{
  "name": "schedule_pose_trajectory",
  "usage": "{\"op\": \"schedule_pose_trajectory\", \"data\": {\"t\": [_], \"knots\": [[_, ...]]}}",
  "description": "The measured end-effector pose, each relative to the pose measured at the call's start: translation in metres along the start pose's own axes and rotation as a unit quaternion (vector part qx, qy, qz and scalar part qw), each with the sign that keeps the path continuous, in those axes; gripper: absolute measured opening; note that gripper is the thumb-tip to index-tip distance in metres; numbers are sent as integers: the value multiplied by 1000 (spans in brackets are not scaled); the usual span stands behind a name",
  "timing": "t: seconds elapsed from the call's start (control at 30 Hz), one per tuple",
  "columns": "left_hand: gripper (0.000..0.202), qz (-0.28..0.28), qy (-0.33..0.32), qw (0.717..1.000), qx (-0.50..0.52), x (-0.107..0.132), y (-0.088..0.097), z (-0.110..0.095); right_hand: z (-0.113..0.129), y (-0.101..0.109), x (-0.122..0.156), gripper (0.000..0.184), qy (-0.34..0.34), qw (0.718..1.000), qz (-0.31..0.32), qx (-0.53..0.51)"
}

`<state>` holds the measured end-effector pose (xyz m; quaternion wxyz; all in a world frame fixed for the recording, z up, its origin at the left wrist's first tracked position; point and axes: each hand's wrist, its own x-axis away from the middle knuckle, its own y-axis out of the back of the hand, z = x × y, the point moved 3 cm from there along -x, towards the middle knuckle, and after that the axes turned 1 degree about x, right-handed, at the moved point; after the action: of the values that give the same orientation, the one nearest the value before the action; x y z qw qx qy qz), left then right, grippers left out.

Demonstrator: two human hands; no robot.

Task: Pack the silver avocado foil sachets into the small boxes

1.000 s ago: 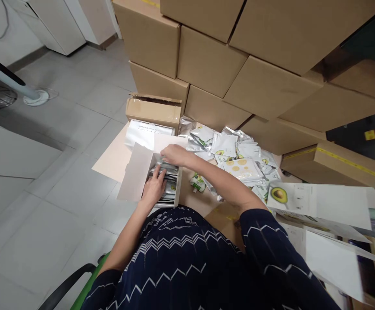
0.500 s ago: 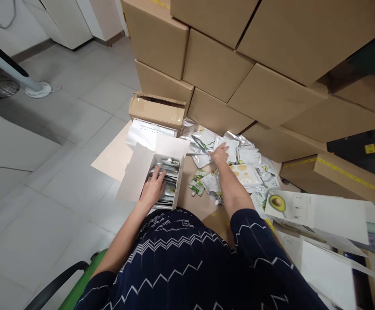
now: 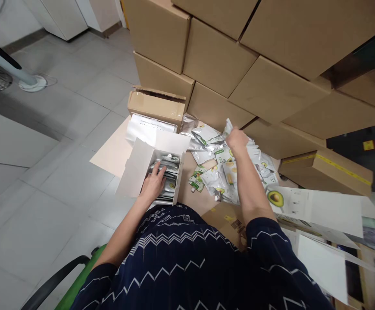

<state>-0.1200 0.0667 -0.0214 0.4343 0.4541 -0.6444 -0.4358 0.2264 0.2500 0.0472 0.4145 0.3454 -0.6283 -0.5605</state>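
My left hand reaches into an open white carton, fingers apart and resting on the upright row of silvery pouches packed in it. One pouch in the row shows a white cap at the far end. To the right, my right hand is closed on a whitish pouch, whose edge sticks up beyond the fingers; the rest of it is hidden. Below that hand lies a loose heap of pouches with avocado pictures. A small green pouch with a cap lies at the heap's left edge.
Large cardboard boxes are stacked like a wall behind the heap. A smaller open cardboard box and a white package stand beyond the carton. Flattened printed cartons lie at right. A chair armrest is at lower left.
My right hand has lifted from the heap and moved right, with a whitish pouch in it. Pouches beneath it have shifted. My left hand stays in the carton.
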Motion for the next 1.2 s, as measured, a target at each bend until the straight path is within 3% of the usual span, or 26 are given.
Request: {"op": "schedule_pose_trajectory", "data": {"t": [0.1, 0.23, 0.3, 0.4, 0.5, 0.6, 0.7, 0.8, 0.9, 1.0, 1.1, 1.2], "knots": [[48, -1, -1, 1000, 7, 0, 0, 0, 0, 68, 25, 36, 113, 989, -79, -47], [47, -7, -1, 1000, 19, 1, -2, 1, 19, 145, 88, 36, 341, 922, -124, -132], [47, -12, 3, 1000, 22, 1, -2, 1, 39, 168, 122, 36, 435, 882, -115, -137], [49, -18, 15, 999, 40, 2, -1, 2, 81, 177, 163, 31, 533, 840, -72, -75], [53, -21, 26, 996, 83, 3, 1, 5, 132, 160, 189, 24, 571, 820, -17, -19], [60, -32, 38, 990, 135, 4, 3, 7, 177, 126, 201, 23, 610, 791, 44, -7], [69, -37, 47, 983, 175, 5, 5, 9, 199, 89, 201, 32, 640, 760, 110, -33], [78, -36, 49, 977, 203, 7, 5, 10, 192, 69, 189, 51, 645, 731, 177, -135], [79, -41, 51, 976, 206, 8, 3, 10, 166, 62, 165, 62, 605, 721, 216, -260], [78, -49, 45, 978, 198, 6, 1, 10, 140, 48, 142, 58, 552, 713, 249, -353], [78, -58, 45, 976, 206, 5, 1, 10, 123, 15, 131, 52, 495, 709, 292, -408], [75, -70, 57, 972, 216, 8, 4, 8, 116, -20, 132, 42, 442, 734, 318, -407]]}}
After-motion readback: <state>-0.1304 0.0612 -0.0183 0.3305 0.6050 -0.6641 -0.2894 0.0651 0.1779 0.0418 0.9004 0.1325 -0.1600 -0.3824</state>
